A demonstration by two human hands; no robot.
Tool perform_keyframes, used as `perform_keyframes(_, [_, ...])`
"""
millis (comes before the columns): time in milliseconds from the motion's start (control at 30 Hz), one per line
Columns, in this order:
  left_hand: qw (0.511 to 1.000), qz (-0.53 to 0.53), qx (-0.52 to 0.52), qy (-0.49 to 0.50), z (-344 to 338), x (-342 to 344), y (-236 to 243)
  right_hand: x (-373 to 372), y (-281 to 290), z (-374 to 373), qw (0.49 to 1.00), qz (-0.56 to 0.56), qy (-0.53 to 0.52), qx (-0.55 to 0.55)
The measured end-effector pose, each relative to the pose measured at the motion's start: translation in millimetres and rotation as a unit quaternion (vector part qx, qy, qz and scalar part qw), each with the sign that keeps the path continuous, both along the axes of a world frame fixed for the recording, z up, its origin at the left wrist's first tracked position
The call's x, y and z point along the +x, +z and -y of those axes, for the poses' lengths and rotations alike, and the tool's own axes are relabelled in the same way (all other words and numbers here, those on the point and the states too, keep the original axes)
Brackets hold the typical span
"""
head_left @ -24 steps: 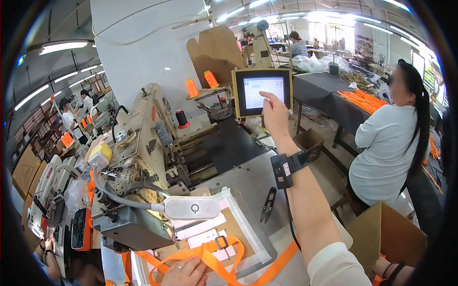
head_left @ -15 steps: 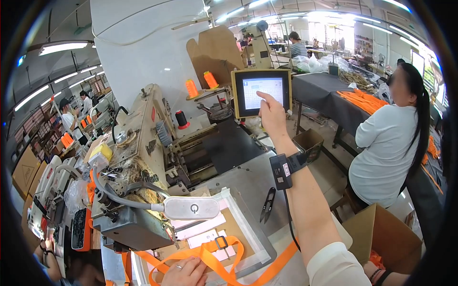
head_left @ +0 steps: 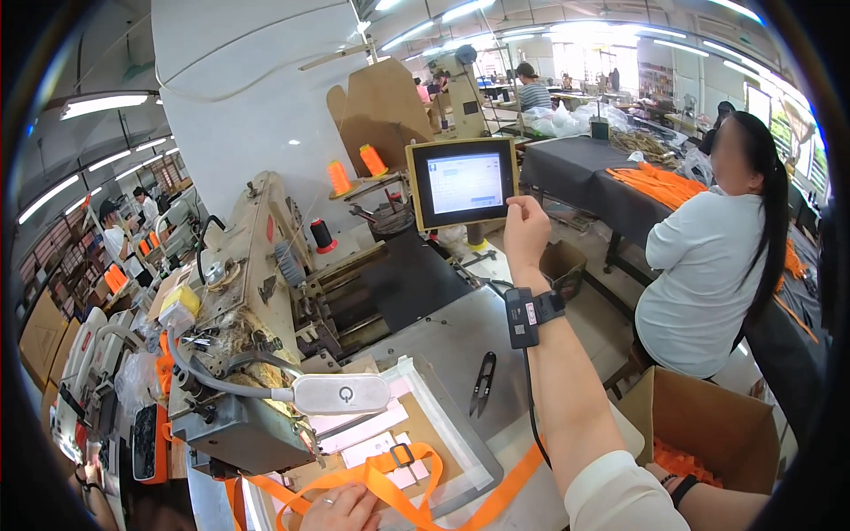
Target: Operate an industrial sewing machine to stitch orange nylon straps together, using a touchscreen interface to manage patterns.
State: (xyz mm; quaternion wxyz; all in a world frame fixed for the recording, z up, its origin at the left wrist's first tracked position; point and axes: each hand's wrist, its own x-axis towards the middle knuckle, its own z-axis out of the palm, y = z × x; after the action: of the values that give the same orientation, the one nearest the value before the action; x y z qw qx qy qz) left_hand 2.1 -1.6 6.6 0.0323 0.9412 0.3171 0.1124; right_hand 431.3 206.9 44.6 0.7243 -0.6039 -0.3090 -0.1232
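Below, the left hand [head_left: 342, 511] lies against an orange strap [head_left: 381, 464] on a cardboard template [head_left: 440, 429], apparently steadying it; pinch impossible to tell | snips [head_left: 482, 387] within reach | right hand [head_left: 529, 234], fingers curled, seemingly empty, beside an operator-facing screen [head_left: 467, 184]

The strap [head_left: 384, 463] lies across the board [head_left: 440, 431], with snips [head_left: 485, 370] to the board's right and the screen [head_left: 467, 181] behind

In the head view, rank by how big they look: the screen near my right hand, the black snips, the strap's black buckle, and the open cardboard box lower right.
Largest to smallest, as they appear:
1. cardboard box
2. screen
3. black snips
4. black buckle
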Motion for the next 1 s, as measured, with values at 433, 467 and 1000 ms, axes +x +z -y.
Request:
perform_keyframes(433, [1.000, 0.006, 0.013, 0.003, 0.5, 0.6, -2.3, -11.1, -7.0, 2.3, 0.998, 0.057, -0.016, -0.033])
perform_keyframes(467, [1.000, 0.006, 0.010, 0.003, 0.3, 1.0, -2.0, -9.1, -6.7, 1.9, 0.998, 0.062, -0.017, -0.029])
perform_keyframes(1000, [1.000, 0.001, 0.009, 0.001, 0.8, 1.0, -1.3, -7.3, -5.2, 1.5, 1.000, -0.022, 0.002, 0.001])
